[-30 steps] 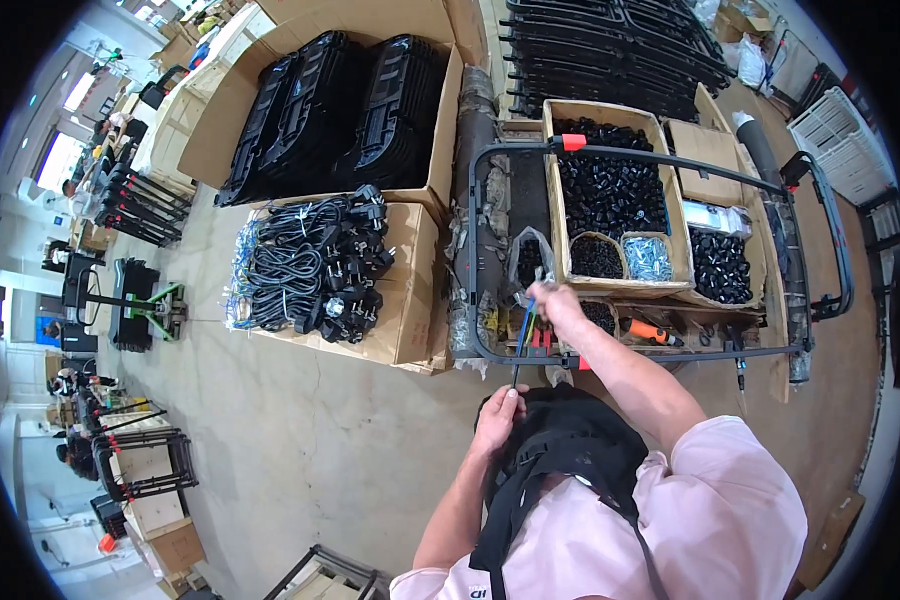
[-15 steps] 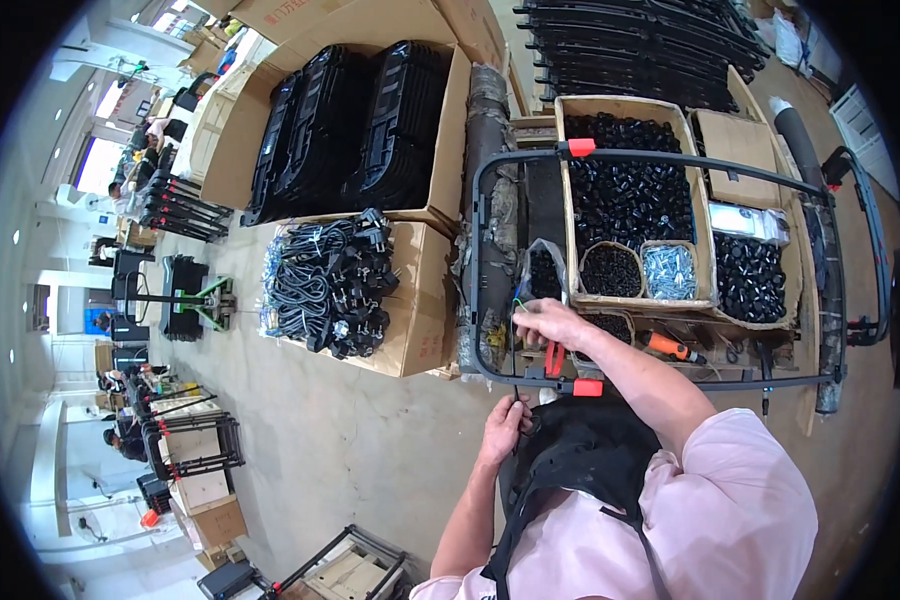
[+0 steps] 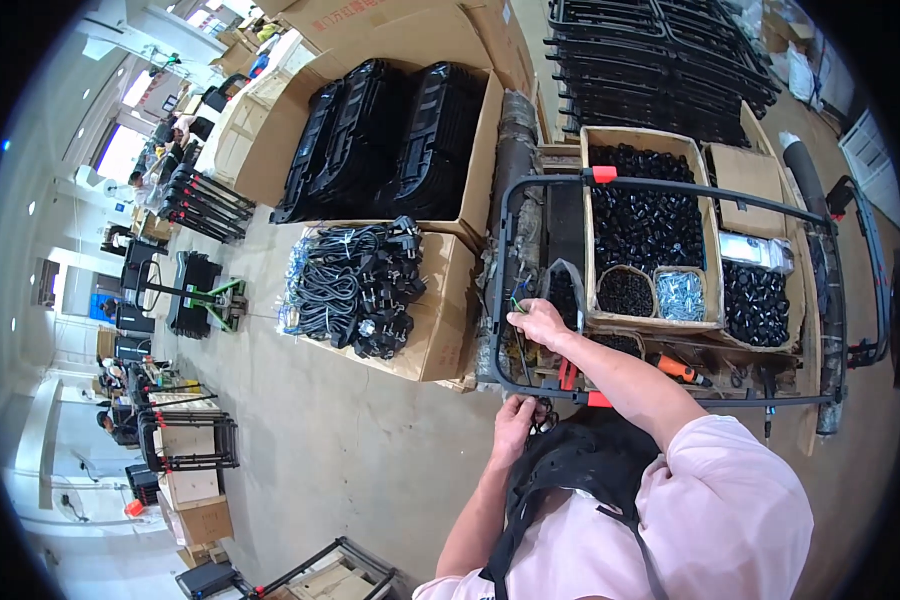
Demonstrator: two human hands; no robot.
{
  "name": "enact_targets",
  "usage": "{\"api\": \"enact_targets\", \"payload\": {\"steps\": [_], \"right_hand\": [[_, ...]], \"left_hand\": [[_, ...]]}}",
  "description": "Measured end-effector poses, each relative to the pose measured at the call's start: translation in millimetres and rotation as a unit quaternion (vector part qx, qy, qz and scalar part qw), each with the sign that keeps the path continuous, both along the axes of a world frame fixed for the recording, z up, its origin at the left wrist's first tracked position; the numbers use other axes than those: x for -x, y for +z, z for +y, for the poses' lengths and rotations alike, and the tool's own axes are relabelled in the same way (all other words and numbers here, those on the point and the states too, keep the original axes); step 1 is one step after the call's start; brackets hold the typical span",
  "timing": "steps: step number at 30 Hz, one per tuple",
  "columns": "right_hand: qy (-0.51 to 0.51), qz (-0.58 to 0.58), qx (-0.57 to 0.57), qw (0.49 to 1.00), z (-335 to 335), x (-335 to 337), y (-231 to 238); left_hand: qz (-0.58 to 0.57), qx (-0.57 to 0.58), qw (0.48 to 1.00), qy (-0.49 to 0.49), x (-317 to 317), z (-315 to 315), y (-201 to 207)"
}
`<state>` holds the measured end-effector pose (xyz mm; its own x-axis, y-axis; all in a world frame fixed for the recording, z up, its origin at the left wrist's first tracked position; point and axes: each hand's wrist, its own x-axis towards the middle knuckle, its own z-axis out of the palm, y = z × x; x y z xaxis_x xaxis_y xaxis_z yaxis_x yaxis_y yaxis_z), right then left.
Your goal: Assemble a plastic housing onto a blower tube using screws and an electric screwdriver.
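Note:
A black tubular frame (image 3: 730, 403) with red clips (image 3: 604, 174) lies across the workbench in front of me. Within its left end, my right hand (image 3: 544, 324) pinches the end of a thin black cable (image 3: 523, 358), where green wire shows at the fingertips. Just below the frame's near-left corner, my left hand (image 3: 515, 424) is closed around the lower part of the same cable. Dark loops of it hang beside that hand, partly hidden by my black apron. A red strap-like piece (image 3: 568, 374) sits at the near bar, beside my right forearm.
Boxes of black knobs (image 3: 645, 210) and silver screws (image 3: 680, 297) stand under the frame. An orange power screwdriver (image 3: 678, 369) lies near the front. Left are bundled power cords (image 3: 345, 290) on a carton and a large carton of black plastic parts (image 3: 435, 140). People work far left.
The view has shifted, so the bench sits further right and lower. My right hand is now nearer the frame's left bar, and my left hand is closer to its near bar.

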<state>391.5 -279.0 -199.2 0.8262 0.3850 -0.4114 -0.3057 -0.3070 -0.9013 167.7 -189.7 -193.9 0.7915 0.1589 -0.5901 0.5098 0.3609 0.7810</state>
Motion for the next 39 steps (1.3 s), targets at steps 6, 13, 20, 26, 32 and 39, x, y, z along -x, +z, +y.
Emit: {"api": "enact_targets", "payload": {"steps": [6, 13, 20, 26, 32, 39], "right_hand": [[-0.021, -0.015, 0.053, 0.998, 7.9, -4.2, 1.5], [0.017, 0.014, 0.059, 0.998, 3.8, -9.0, 7.1], [0.236, -0.001, 0.047, 0.971, -36.7, -51.9, 9.1], [0.389, -0.204, 0.425, 0.791, -45.9, -75.3, 1.6], [0.423, -0.322, 0.504, 0.680, -34.1, -60.2, -74.5], [0.502, -0.368, 0.521, 0.585, -32.7, -50.2, -148.2]], "left_hand": [[-0.002, -0.013, 1.000, -0.011, 1.4, 6.4, -13.5], [0.012, -0.031, 0.999, -0.009, -2.5, 3.5, -11.1], [0.014, 0.014, 0.999, 0.043, -3.7, -2.4, -10.4], [0.026, -0.015, 0.998, 0.052, -1.8, -3.0, -12.3], [0.035, -0.009, 0.996, 0.078, -1.2, -8.5, -15.9], [0.013, 0.005, 0.996, 0.084, 2.4, -6.6, -23.1]]}}
